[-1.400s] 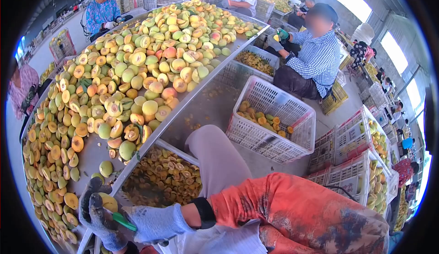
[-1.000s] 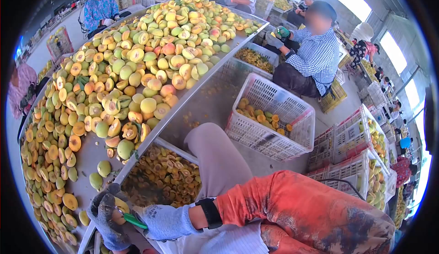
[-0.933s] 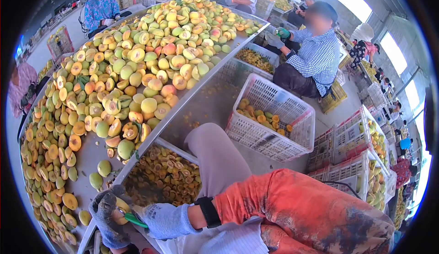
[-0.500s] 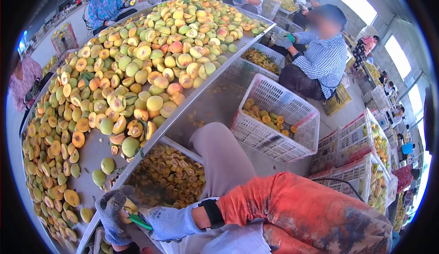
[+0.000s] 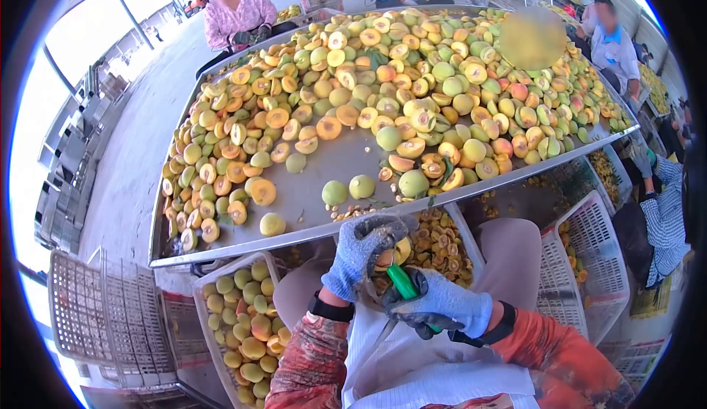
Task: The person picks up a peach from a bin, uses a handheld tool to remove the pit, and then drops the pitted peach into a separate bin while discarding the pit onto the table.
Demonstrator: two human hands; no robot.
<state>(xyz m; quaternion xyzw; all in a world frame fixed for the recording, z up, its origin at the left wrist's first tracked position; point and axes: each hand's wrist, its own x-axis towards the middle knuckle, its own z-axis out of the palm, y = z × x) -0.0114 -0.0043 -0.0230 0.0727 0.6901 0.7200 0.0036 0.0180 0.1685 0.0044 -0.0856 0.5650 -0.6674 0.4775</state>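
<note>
My left hand [image 5: 362, 253], in a grey-blue work glove, is closed around a piece of yellow stone fruit [image 5: 402, 251], partly hidden by the fingers. In my right hand [image 5: 449, 304], gloved alike, is a green-handled tool [image 5: 401, 281]. The tool's working end lies at the fruit, too hidden to make out its kind. Both hands are close together above my lap, just in front of the metal table's near edge [image 5: 309, 233]. Behind them, a crate of cut fruit pieces [image 5: 442, 250] stands under that edge.
Heaped halved and whole stone fruits [image 5: 346, 99] cover much of the table. A crate of greenish fruit [image 5: 243, 320] stands left of my legs, beside stacked crates [image 5: 110, 313]. A white crate [image 5: 589, 261] is at right. Other people sit around the table, one in pink [image 5: 236, 18].
My view has swung to the left, bringing the left-hand crates into sight. Both hands stay together, with the fruit in the left and the green-handled tool in the right.
</note>
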